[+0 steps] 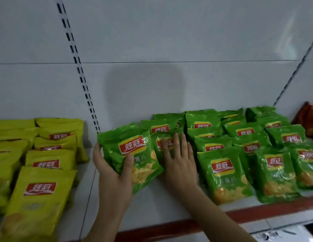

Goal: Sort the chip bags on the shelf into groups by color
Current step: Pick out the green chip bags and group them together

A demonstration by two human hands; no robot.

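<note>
My left hand [111,172] grips a green chip bag [133,154] by its left side, thumb across its front, at the left end of the green group. My right hand [178,159] lies flat with straight fingers on a second green bag [165,137] just right of it. Several more green bags [239,145] lie in overlapping rows to the right on the white shelf [152,206]. Several yellow bags [42,172] are stacked in rows at the left. A red-orange bag [309,119] shows at the far right edge.
A bare strip of shelf separates the yellow and green groups. A slotted upright [77,67] runs up the white back panel behind that gap. The shelf's front edge carries a red strip [257,213].
</note>
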